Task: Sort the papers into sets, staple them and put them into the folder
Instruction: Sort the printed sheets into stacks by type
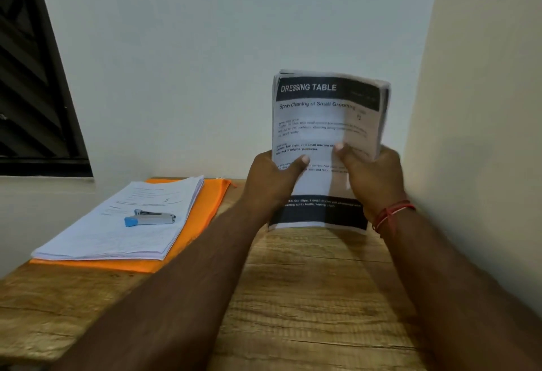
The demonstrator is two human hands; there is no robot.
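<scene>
A thick bundle of printed papers [325,124] stands upright on its lower edge on the wooden table, its front page headed "DRESSING TABLE". My left hand [272,177] grips its left side with the thumb across the front page. My right hand [372,174] grips its right side, thumb on the front. To the left lies a flat stack of papers [117,230] on top of an orange folder [205,203]. A blue and silver stapler [149,218] rests on that stack.
The wooden table [308,297] stands against a pale wall, with a second wall close on the right. A dark window frame [38,92] is at the upper left. A red thread band [390,215] circles my right wrist.
</scene>
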